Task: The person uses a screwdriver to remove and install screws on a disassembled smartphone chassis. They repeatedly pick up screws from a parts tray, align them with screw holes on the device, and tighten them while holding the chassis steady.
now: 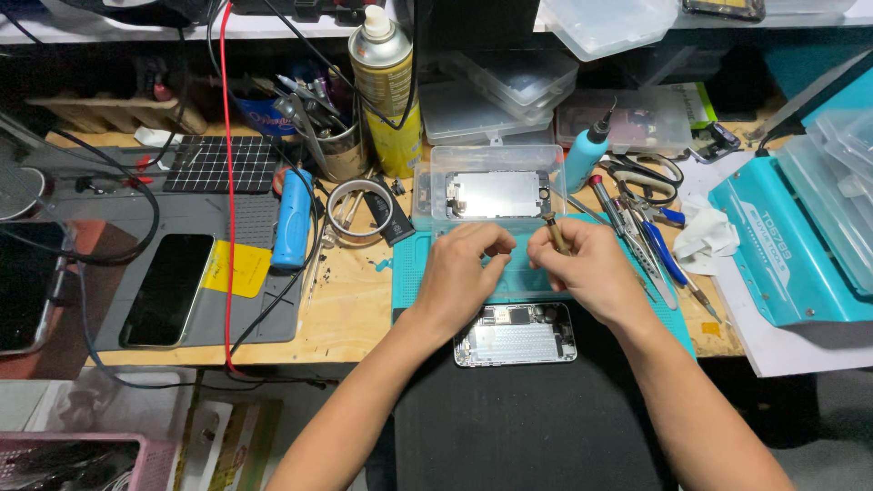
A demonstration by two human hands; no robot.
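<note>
While our right hand [582, 264] grips a small screwdriver [556, 235] upright, left hand [462, 271] pinches w/ fingertips beside it, opened phone [516, 334] just below.

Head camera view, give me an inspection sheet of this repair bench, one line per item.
Surface: wooden bench with a teal work mat and a grey mat.
Job's things: opened phone body at the near edge; screen part in a clear tray.
Clutter: yellow spray can, blue cylinder, tape roll, scissors, dark phone.
Grippers: left hand pinched, contents hidden; right hand holds a thin tool.
Cables: red cable, black cables.
Surroundings: teal case, pink basket.
</note>
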